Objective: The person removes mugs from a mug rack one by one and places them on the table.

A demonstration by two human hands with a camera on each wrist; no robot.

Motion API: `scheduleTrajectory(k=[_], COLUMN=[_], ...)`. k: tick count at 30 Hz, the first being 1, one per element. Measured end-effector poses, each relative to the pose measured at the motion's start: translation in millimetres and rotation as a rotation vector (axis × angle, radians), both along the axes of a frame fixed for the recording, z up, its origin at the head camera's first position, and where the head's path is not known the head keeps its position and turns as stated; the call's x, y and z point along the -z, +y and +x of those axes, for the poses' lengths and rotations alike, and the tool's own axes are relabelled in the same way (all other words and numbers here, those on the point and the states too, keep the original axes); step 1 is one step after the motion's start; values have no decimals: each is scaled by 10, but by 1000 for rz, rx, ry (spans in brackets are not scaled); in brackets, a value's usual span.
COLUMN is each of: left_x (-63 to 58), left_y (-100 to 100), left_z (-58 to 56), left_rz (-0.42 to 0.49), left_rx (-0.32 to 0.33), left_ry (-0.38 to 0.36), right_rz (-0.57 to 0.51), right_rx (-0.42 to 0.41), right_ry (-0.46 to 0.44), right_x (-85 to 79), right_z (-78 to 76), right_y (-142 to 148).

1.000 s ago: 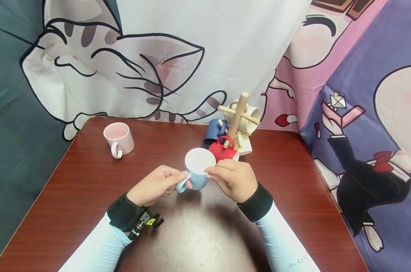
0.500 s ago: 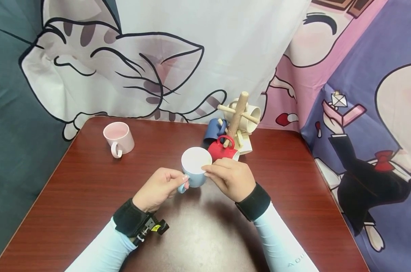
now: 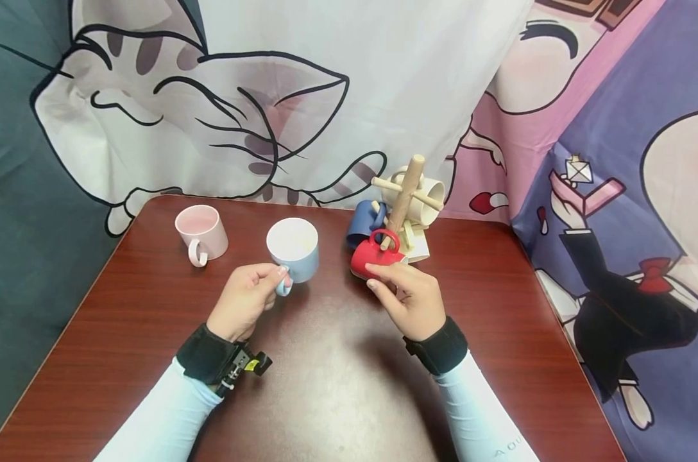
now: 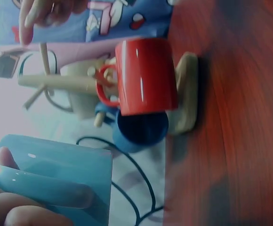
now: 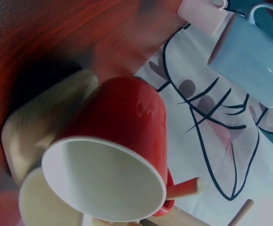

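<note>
My left hand (image 3: 245, 298) pinches the handle of a light blue mug (image 3: 305, 264), white inside, held upright over the table. The same mug (image 4: 66, 157) fills the lower left of the left wrist view, fingers at its handle. With fingers loosely bent and nothing in them, my right hand (image 3: 412, 298) hovers in front of a red mug (image 3: 365, 256), overlapping it in the head view. The left wrist view shows that right hand (image 4: 49, 12) apart from the red mug. A peg of the wooden mug tree (image 3: 405, 196) passes through the red mug's handle.
A dark blue mug (image 3: 360, 223) and cream mugs (image 3: 432, 196) also hang on the tree. A pink mug (image 3: 207, 234) stands at the back left of the brown table (image 3: 124, 340). A printed curtain (image 3: 412, 77) hangs right behind the table.
My right hand has let go of the light blue mug's rim. My left hand has carried that mug leftward and farther back, while the right hand stays near the red mug.
</note>
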State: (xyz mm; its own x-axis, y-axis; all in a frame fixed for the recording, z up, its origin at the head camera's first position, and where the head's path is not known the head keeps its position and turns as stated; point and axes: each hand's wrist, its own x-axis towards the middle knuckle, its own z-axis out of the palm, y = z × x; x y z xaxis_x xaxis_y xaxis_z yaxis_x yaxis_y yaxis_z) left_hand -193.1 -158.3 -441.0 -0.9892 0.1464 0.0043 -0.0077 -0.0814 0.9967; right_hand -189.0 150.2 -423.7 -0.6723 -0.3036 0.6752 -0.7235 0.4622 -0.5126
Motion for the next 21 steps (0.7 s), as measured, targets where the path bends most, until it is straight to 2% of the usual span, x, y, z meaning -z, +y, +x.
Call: scheduleTrajectory(k=[8,13,21], left_x=[89,191,329], left_y=[-199,-324,-447], left_z=[-272,-445,-632], left_rz=[-73,-185,-276], left_rx=[-77,-122,-177], left_ry=[-7,-29,-47], right_rz=[-14,-21,-45], right_rx=[4,9,10], right_ry=[-33,-50,-73], right_x=[59,99,146], right_z=[1,16,21], right_y=[10,33,56])
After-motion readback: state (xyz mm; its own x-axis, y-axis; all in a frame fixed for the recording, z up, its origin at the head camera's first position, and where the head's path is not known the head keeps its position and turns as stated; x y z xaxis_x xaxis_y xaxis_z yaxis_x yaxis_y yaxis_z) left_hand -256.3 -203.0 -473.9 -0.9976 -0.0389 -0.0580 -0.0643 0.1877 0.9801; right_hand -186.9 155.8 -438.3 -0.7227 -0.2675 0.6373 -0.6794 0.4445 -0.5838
